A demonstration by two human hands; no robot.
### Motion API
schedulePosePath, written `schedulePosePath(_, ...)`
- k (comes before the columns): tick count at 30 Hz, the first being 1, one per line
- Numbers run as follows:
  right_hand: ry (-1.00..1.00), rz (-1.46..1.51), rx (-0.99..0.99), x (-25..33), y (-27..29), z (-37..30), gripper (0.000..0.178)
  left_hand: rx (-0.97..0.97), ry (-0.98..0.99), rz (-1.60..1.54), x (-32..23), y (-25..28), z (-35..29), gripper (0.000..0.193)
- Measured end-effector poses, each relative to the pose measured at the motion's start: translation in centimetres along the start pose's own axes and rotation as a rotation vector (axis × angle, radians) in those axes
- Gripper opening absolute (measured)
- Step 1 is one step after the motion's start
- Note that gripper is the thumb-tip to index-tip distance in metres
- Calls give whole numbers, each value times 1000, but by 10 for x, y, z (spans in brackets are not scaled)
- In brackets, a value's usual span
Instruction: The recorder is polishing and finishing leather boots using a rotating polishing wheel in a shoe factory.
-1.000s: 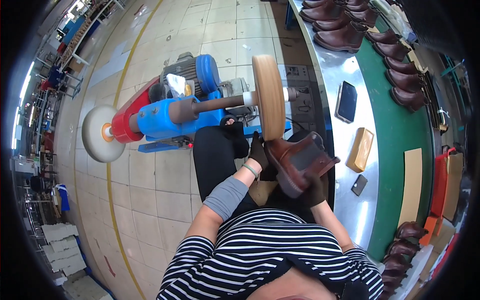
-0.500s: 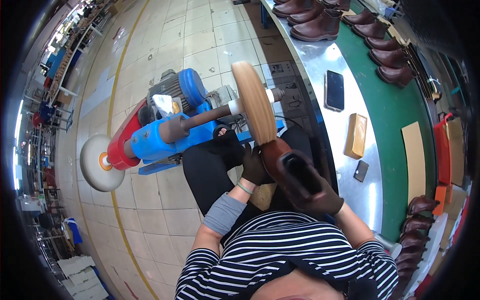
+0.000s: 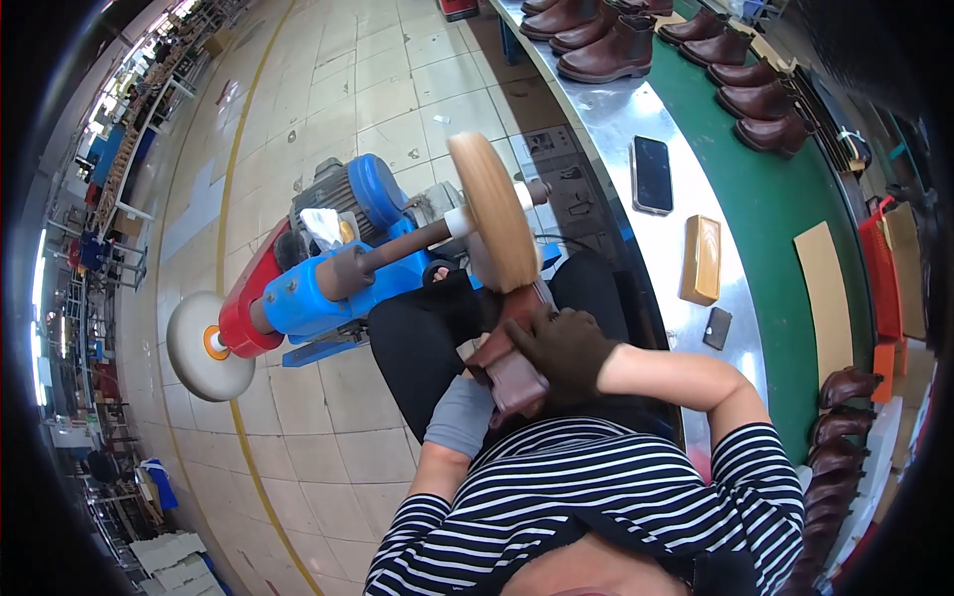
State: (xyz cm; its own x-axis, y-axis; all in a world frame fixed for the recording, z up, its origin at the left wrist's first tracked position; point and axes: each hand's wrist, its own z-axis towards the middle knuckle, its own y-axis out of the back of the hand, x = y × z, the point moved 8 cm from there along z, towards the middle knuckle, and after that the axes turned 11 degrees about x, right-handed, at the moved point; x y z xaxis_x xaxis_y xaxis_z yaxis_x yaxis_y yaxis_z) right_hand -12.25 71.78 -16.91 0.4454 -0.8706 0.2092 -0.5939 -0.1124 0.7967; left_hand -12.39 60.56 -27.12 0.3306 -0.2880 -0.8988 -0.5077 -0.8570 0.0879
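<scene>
A reddish-brown leather boot (image 3: 515, 370) is held over my lap, turned with its sole side and heel toward me. Its far end meets the lower rim of a tan buffing wheel (image 3: 491, 209), whose surface is smeared by motion. My right hand (image 3: 568, 348), in a dark glove, wraps over the boot's right side. The grey sleeve (image 3: 459, 415) on my left forearm leads up to the boot's left side, where the boot largely hides my left hand; its fingers do not show, but it appears to support the boot.
A blue and red polishing machine (image 3: 308, 295) carries the wheel's shaft and a pale disc wheel (image 3: 209, 346) at its left end. On the metal bench edge (image 3: 606, 109) lie a phone (image 3: 652, 175), a yellowish block (image 3: 701, 260) and a small dark piece (image 3: 715, 328). Several brown boots (image 3: 604, 52) stand beyond.
The boot has been turned over, from its opening facing up to its heel and underside showing. My right hand has moved forward and left over it; my left hand has gone behind the boot.
</scene>
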Motion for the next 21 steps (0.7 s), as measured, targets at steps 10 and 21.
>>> schedulePosePath(10, 616, 1130, -582, -122, -38, -113, 82, 347, -408, -370, 5, -28, 76, 38)
schedulePosePath(21, -80, 1095, -969, -82, -148, 12, 67, 588, 92, -899, 7, -73, 23, 55)
